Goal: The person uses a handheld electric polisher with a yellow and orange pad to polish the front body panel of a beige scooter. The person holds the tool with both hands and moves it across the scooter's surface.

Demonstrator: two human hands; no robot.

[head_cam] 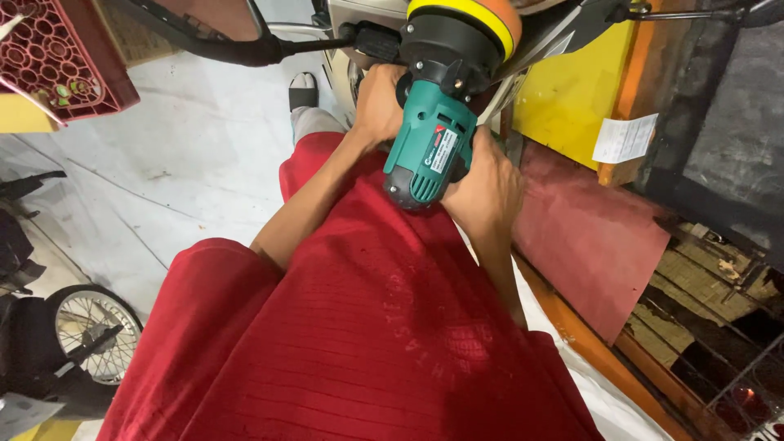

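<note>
1. A green-bodied electric polisher (430,151) is gripped in both bare hands, close in front of the chest of a person in a red shirt (367,327).
2. The left hand (378,102) is closed around the black front section of the tool, near the head.
3. The right hand (483,188) is wrapped around the green rear housing, its fingers curled beneath it.
4. The tool's black head carries a round yellow and orange pad (474,18), held up against a pale vehicle body (363,12) at the top of the view.
5. A black cable (245,51) is seen leading away to the left of the head.
6. A spoked wheel (94,331) stands on the pale floor at lower left; a red plastic crate (57,57) sits at upper left.
7. A foot in a black sandal (303,90) is visible beyond the left forearm.
</note>
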